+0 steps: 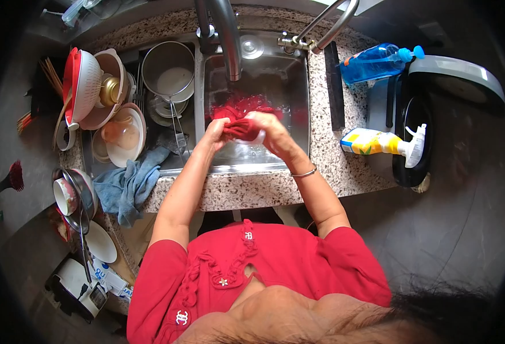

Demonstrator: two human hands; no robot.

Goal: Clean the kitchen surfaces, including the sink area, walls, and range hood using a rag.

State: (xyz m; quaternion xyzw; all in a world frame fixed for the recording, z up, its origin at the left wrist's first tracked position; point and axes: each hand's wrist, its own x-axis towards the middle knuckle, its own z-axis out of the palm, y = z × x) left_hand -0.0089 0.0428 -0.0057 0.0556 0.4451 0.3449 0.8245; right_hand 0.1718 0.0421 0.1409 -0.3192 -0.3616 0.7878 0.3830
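Observation:
Both hands are above the right basin of a stainless-steel sink (274,160), gripping a wet red cloth (240,129). My left hand (215,136) pinches one end of its gathered folds. Around the other side closes my right hand (272,131), with a bracelet on that wrist. Something whitish shows under the cloth by the right hand; what it is I cannot tell. More red fabric (248,103) lies in water behind the hands, and the water looks reddish there. The curved faucet spout (233,60) hangs over the basin, beyond the hands.
Left of the basin stand a sieve (168,71), a colander (83,88) and bowls (127,144). A blue rag (134,185) drapes over the counter edge. On the right are a blue pump bottle (371,64), a spray bottle (373,142) and a black bin (414,124) with its lid raised.

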